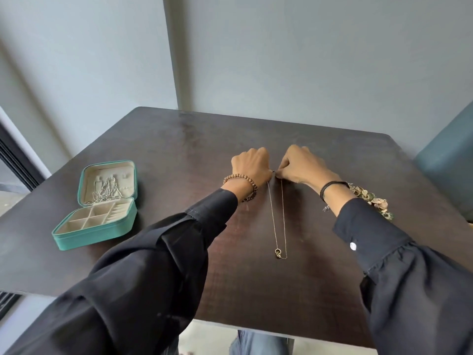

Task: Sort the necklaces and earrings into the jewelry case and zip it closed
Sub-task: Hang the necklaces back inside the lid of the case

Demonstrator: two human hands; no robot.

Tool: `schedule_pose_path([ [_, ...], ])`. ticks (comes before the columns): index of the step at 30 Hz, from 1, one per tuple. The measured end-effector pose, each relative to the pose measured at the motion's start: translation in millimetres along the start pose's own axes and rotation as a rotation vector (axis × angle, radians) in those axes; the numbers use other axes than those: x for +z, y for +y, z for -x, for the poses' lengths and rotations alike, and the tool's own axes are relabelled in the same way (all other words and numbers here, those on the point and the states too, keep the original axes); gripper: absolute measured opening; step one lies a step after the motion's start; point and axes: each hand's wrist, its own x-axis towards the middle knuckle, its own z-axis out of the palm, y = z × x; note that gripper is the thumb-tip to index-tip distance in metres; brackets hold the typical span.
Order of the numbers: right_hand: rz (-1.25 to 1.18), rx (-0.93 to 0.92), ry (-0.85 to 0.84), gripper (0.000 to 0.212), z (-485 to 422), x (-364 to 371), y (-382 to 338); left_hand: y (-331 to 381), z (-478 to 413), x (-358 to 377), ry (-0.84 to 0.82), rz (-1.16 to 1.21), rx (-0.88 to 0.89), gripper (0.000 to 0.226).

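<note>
A thin gold necklace with a ring pendant lies stretched on the dark table, running from my hands toward me. My left hand and my right hand meet at its far end and both pinch the chain there, fingers curled. The teal jewelry case stands open at the left, well apart from my hands. Silver chains hang in its lid. Its beige compartments in the base look bare.
A pile of shell-like jewelry lies on the table just behind my right wrist. A blue-green seat stands at the table's right edge. Walls rise behind the table, and a window frame is at far left.
</note>
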Motion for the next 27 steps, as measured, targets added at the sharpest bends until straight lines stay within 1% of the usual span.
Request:
schedule_pose_path([
  [2, 0.019, 0.004, -0.021, 0.032, 1, 1, -2, 1, 3, 3, -0.011, -0.032, 0.046, 0.021],
  [4, 0.044, 0.010, -0.045, 0.044, 6, 4, -4, 0, 9, 5, -0.016, -0.061, 0.089, 0.021],
  [7, 0.034, 0.017, -0.048, 0.049, 16, 6, -7, -6, 14, 11, -0.055, -0.074, 0.115, 0.029],
  [9, -0.031, 0.011, -0.013, 0.053, 24, 7, -8, -9, 19, 8, -0.078, 0.027, 0.089, 0.028],
  [10, -0.101, 0.005, 0.015, 0.051, 28, 7, -8, -11, 20, 6, -0.090, 0.137, 0.072, 0.025],
  [12, -0.283, 0.011, 0.083, 0.037, 37, 6, -9, -16, 24, 0, -0.117, 0.422, 0.034, 0.020],
  [13, -0.399, 0.017, 0.109, 0.030, 42, 4, -10, -18, 28, -5, -0.119, 0.538, 0.016, 0.018],
  [15, -0.663, 0.018, 0.139, 0.024, 51, -1, -14, -20, 35, -15, -0.098, 0.707, 0.004, 0.014],
  [17, -0.891, 0.000, 0.127, 0.012, 62, -9, -18, -23, 42, -27, -0.125, 0.886, 0.029, 0.016],
  [18, -0.966, -0.011, 0.115, 0.007, 70, -15, -21, -23, 49, -35, -0.154, 0.973, 0.037, 0.016],
  [20, -1.098, -0.044, 0.072, 0.011, 84, -26, -26, -26, 61, -49, -0.216, 1.134, 0.033, 0.009],
  [22, -1.209, -0.072, 0.020, 0.010, 98, -38, -30, -28, 76, -64, -0.255, 1.232, 0.039, 0.008],
  [27, -1.345, -0.109, -0.022, 0.011, 126, -61, -38, -32, 109, -99, -0.283, 1.313, -0.004, 0.031],
])
